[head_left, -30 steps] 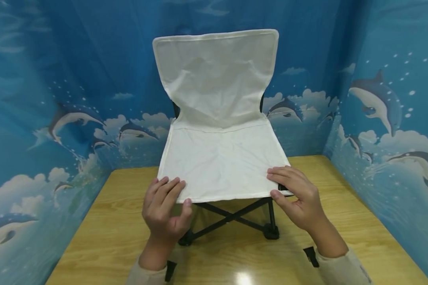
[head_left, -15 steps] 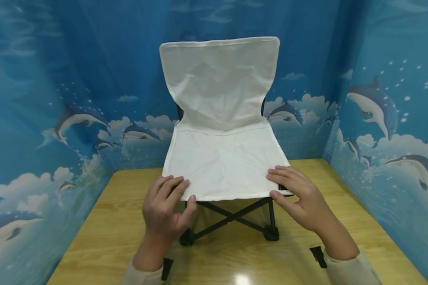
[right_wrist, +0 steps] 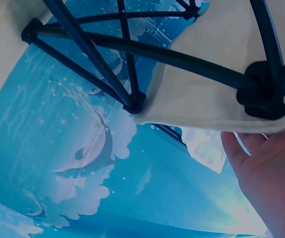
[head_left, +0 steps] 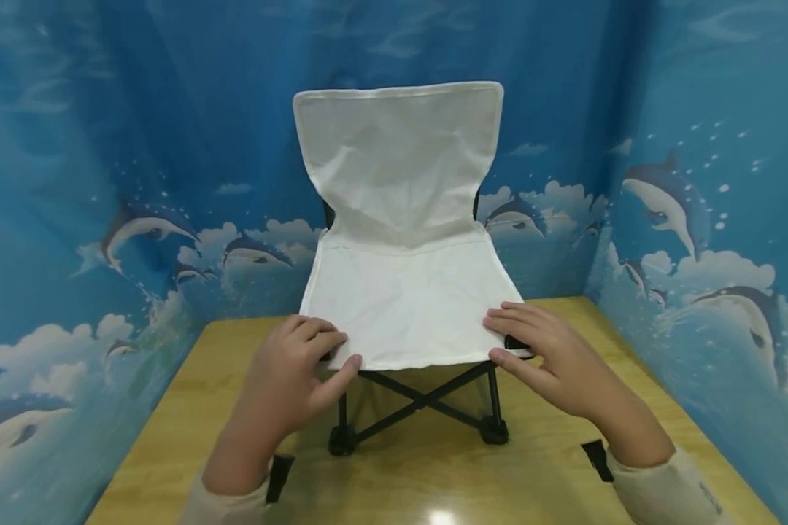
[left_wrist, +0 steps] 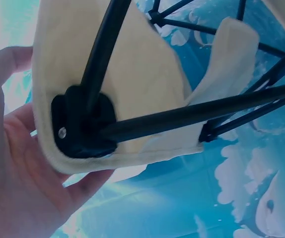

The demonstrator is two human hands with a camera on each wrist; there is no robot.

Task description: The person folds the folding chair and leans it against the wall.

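A folding chair with a white fabric seat (head_left: 410, 306) and black tube legs (head_left: 427, 399) stands unfolded, its back panel (head_left: 400, 160) upright. On the seat's front left corner rests my left hand (head_left: 292, 368), fingers on top and thumb at the front edge. My right hand (head_left: 551, 357) lies over the front right corner in much the same way, with a bit of black showing beside its fingers. From below, the left wrist view has a black corner joint (left_wrist: 80, 124) under the fabric; a matching joint (right_wrist: 266, 91) appears in the right wrist view. No fingers wrap beneath either corner.
The chair's feet (head_left: 495, 430) stand on a wood-grain tabletop (head_left: 394, 481). Blue curtains with dolphins and clouds (head_left: 709, 146) enclose the back and both sides. A black strap end (head_left: 596, 459) hangs at each sleeve cuff.
My left forearm has swung outward to the left, and that hand has turned slightly at the corner. The right hand keeps its place on the seat. The head view has shifted a little.
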